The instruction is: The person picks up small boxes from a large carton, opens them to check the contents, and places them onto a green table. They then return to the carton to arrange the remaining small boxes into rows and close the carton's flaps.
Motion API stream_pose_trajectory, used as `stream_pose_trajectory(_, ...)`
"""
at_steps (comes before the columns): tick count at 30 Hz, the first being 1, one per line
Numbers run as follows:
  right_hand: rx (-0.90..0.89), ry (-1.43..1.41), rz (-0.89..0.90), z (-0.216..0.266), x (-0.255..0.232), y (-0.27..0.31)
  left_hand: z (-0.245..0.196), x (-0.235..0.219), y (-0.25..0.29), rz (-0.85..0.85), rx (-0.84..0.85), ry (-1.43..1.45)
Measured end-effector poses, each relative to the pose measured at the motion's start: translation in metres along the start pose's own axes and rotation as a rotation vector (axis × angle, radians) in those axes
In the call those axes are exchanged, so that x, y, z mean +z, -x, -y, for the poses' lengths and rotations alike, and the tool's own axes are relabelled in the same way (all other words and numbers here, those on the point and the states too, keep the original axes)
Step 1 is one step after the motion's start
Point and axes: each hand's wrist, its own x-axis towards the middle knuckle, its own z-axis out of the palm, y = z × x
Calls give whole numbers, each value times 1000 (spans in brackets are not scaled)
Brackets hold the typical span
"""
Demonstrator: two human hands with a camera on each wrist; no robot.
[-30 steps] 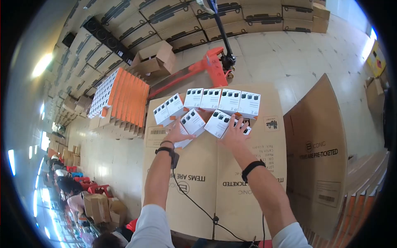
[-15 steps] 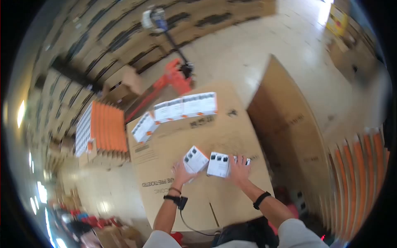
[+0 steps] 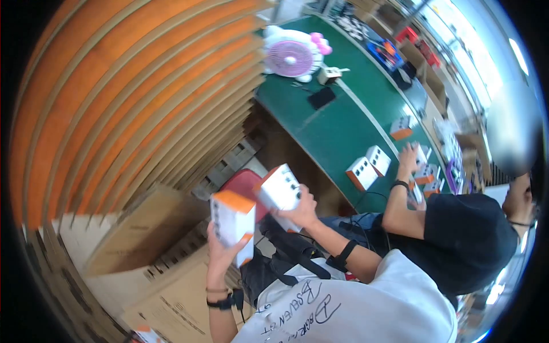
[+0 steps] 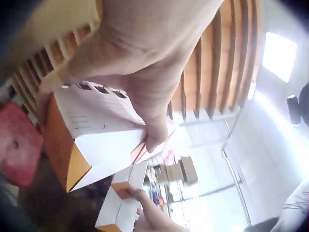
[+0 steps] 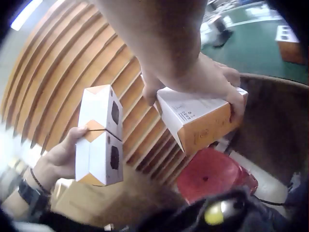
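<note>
In the head view my left hand [image 3: 220,251] grips two white-and-orange boxes [image 3: 231,220] held side by side in the air; the right wrist view shows the seam between these boxes [image 5: 99,135], with a thumb at it. My right hand [image 3: 303,210] holds white-and-orange boxes [image 3: 279,188] just to the right, separate from the left pair. Seen from the right wrist, its fingers curl round the box sides [image 5: 200,118]. Close up in the left wrist view, my left hand [image 4: 140,63] spans its boxes [image 4: 106,140], thumb on one side and fingers on the other.
Tall layered orange-and-cardboard stacks [image 3: 143,86] fill the left. A green table [image 3: 320,123] holds a fan [image 3: 290,59], a dark phone-like object [image 3: 321,98] and more boxes [image 3: 361,172]. Beside it sits a person in black [image 3: 469,240]. A red stool [image 3: 246,186] stands below.
The view has turned from the carton top to the green table and stacks. Both hands have lifted their boxes off the cardboard and now hold them in the air.
</note>
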Motion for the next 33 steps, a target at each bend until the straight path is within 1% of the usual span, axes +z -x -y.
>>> stream_pose_trajectory(1,134,-128,-96,-20,-14,-15,-20,29,-34,12,10,-40)
stream_pose_trajectory(2,267,-228,-178,-39,-37,-43,-50,84,-83,23,3,-96)
stream_pose_trajectory(3,391,-338,-276,-58,-60,-72,-62,120,-117,49,28,-191)
stream_pose_trajectory(4,476,-389,-371,-64,-79,-84,-74,153,-143,68,57,-278)
stream_pose_trajectory(6,614,-476,-570,-70,-123,-106,-117,224,-178,107,59,-433)
stream_pose_trajectory(8,691,-462,-714,-91,-153,-131,-124,293,-217,181,121,-495)
stream_pose_trajectory(9,794,-477,-711,-83,-176,-136,-133,326,-224,174,31,-543)
stream_pose_trajectory(10,836,-505,-734,-96,-180,-149,-138,353,-231,161,-60,-589)
stream_pose_trajectory(12,891,-554,-739,-107,-184,-165,-106,395,-259,260,-40,-612)
stream_pose_trajectory(14,850,-552,-666,-106,-187,-173,-82,407,-266,354,-28,-550)
stream_pose_trajectory(15,877,-469,-617,-101,-187,-174,-65,405,-268,332,69,-450)
stream_pose_trajectory(16,822,-440,-632,-104,-182,-175,-45,400,-270,299,171,-350)
stream_pose_trajectory(18,717,-380,-666,-133,-165,-181,-39,364,-257,232,333,-205)
stream_pose_trajectory(19,565,-308,-740,-166,-144,-186,-28,337,-248,238,265,-159)
stream_pose_trajectory(20,522,-253,-745,-169,-139,-177,-12,305,-234,214,187,-114)
stream_pose_trajectory(21,499,-24,-765,-154,-134,-166,29,281,-226,180,209,-60)
stream_pose_trajectory(22,489,210,-796,-139,-132,-152,46,236,-209,94,163,0)
stream_pose_trajectory(23,398,330,-793,-126,-133,-138,64,193,-191,6,123,64)
stream_pose_trajectory(24,354,334,-675,-119,-132,-136,55,138,-164,-101,31,168)
stream_pose_trajectory(25,-70,278,-813,-101,-117,-139,58,80,-138,-283,-26,215)
stream_pose_trajectory(26,-493,275,-862,-84,-103,-144,70,26,-99,-449,-79,283)
stream_pose_trajectory(27,-482,216,-648,-35,-69,-136,96,-25,-55,-690,-46,347)
stream_pose_trajectory(28,-448,198,-465,7,-38,-119,116,-70,-19,-887,6,407)
stream_pose_trajectory(29,-656,118,-235,33,3,-121,118,-116,32,-1067,-96,475)
stream_pose_trajectory(30,-840,50,-24,61,38,-126,142,-145,71,-1247,78,592)
stream_pose_trajectory(31,-873,-108,309,106,79,-98,127,-173,133,-1469,-24,413)
stream_pose_trajectory(32,-1004,-284,472,148,125,-56,179,-197,188,-1574,59,446)
stream_pose_trajectory(33,-1141,-8,612,192,152,-16,162,-216,246,-1718,-35,400)
